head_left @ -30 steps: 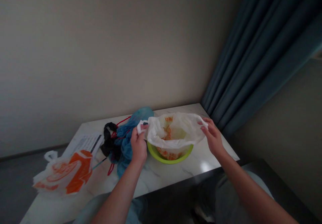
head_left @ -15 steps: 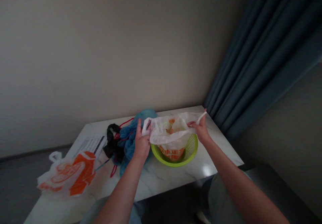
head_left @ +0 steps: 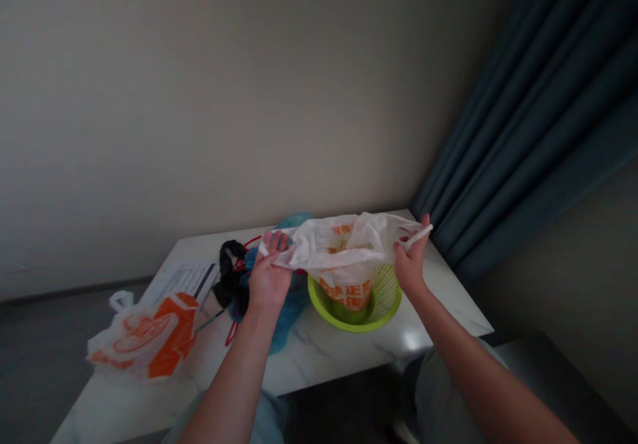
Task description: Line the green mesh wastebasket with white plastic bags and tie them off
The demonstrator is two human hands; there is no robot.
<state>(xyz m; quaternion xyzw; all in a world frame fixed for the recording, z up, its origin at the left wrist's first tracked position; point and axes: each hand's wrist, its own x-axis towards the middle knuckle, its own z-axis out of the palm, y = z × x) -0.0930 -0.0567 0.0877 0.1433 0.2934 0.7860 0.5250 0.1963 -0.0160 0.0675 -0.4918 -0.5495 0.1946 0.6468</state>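
A white plastic bag (head_left: 343,254) with orange printing is stretched wide between my two hands, its mouth upward. Its lower part hangs inside a lime-green plastic basket (head_left: 355,324). My left hand (head_left: 272,268) holds the bag's left handle, and the fingers show through the thin plastic. On the other side, my right hand (head_left: 411,258) grips the right handle, its thumb and fingers around the twisted strip. What lies inside the bag is hard to make out.
Left of the basket lie blue bags (head_left: 289,324) with red drawstrings and a crumpled black bag (head_left: 232,274). A printed sheet (head_left: 182,281) and another orange-and-white plastic bag (head_left: 149,337) are at the left of the marble-patterned table (head_left: 319,371). A dark curtain (head_left: 498,131) hangs at right.
My hands have moved apart, pulling the bag's mouth wider and flatter. My left hand has turned, its fingers now behind the plastic. The view has shifted slightly.
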